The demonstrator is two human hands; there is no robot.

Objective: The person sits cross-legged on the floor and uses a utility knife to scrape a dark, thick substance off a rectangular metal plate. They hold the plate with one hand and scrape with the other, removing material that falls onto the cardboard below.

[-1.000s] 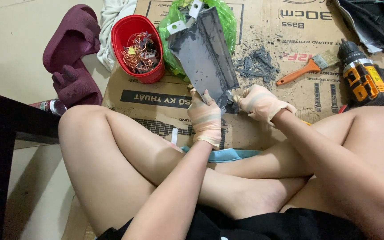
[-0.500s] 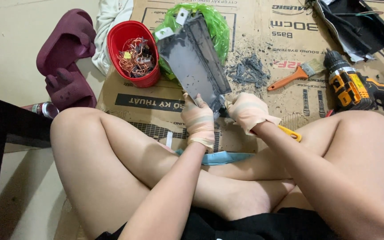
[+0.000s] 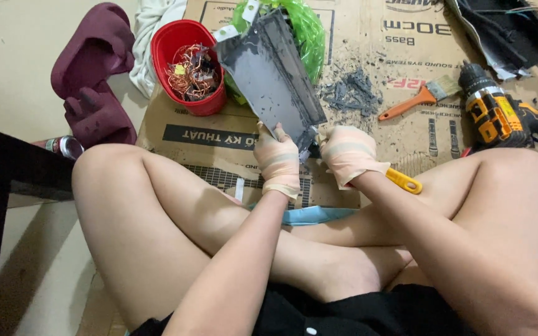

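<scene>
Flattened cardboard (image 3: 368,37) spread over pale floor as a work mat, catching grey debris (image 3: 351,93) just beyond the held piece. Seated cross-legged, knees framing the work so both forearms can brace inward. Left hand (image 3: 279,160), gloved, closed around the lower end of a dark grey metal panel (image 3: 269,74), tilted up and away toward the head camera's far side, presumably to expose its bottom edge. Right hand (image 3: 347,155), also gloved, curled shut around a yellow-handled tool (image 3: 404,181), handle end poking out below the wrist; tip hidden against the panel's lower corner, so the tool's kind cannot be told. Red bucket (image 3: 189,65) of tangled copper wire just left of the panel, within easy drop range. Green plastic bag (image 3: 306,31) behind the panel. Orange-handled brush (image 3: 420,100) and yellow cordless drill (image 3: 496,112) parked to the right, near the tool hand. Maroon slippers (image 3: 91,87) set off the cardboard at left.
</scene>
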